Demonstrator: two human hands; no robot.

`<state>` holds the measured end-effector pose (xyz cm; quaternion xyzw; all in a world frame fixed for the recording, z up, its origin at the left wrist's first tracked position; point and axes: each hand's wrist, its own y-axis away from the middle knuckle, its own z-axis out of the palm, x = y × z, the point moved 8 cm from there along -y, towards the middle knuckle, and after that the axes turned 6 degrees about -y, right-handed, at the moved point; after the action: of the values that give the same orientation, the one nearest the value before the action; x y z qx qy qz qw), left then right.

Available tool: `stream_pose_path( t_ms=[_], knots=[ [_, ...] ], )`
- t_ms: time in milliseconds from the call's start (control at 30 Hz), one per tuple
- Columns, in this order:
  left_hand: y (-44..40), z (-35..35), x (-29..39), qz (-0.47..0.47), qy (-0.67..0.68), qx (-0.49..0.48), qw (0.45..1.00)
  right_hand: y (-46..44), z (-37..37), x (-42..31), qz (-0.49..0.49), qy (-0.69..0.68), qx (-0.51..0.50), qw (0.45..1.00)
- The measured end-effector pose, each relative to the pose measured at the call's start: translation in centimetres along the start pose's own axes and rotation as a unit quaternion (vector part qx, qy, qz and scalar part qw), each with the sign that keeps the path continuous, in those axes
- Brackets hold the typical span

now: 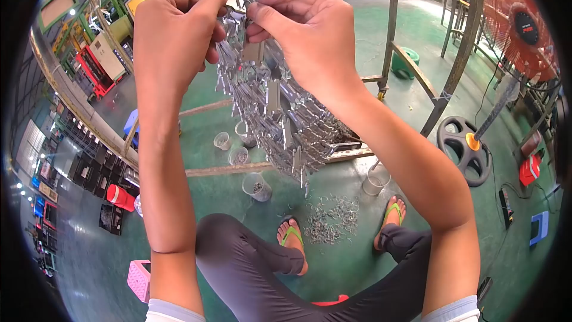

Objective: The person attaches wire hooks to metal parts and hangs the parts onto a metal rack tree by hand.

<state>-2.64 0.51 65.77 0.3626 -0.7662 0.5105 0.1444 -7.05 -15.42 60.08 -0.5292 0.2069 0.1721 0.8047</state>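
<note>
A dense hanging bundle of flat grey metal parts (273, 96) fills the middle of the view. Both hands are raised at its upper end, close together. My left hand (179, 36) is closed in a pinch, with a thin metal piece (236, 9) at its fingertips. Facing it from the other side, my right hand (310, 27) also pinches, thumb against forefinger. What lies between those right fingertips is too small and covered to make out. More metal parts hang behind and between the hands.
Below lies a pile of small curved metal pieces (331, 219) between my feet. Several clear plastic cups, one (257, 186) holding small parts, stand around a rusty metal frame (226, 169). A red fan (524, 27) with a round base (463, 150) stands right; a pink stool (139, 280) sits lower left.
</note>
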Motion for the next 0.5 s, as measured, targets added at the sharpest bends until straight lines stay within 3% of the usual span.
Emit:
stream_pose_path(
  t_ms=[267,400,500],
  knots=[
    [-0.1,-0.4,-0.3,0.013,0.002,0.007,1.000,0.6,0.3,0.1,-0.004,0.026,-0.009,1.000],
    [1.9,0.1,-1.0,0.048,-0.045,0.003,0.998,1.7,0.1,1.6,0.081,0.078,-0.043,0.993],
    [3.5,0.8,-4.5,0.090,-0.005,-0.131,0.987,0.8,0.5,0.7,0.088,0.108,-0.038,0.989]
  ],
)
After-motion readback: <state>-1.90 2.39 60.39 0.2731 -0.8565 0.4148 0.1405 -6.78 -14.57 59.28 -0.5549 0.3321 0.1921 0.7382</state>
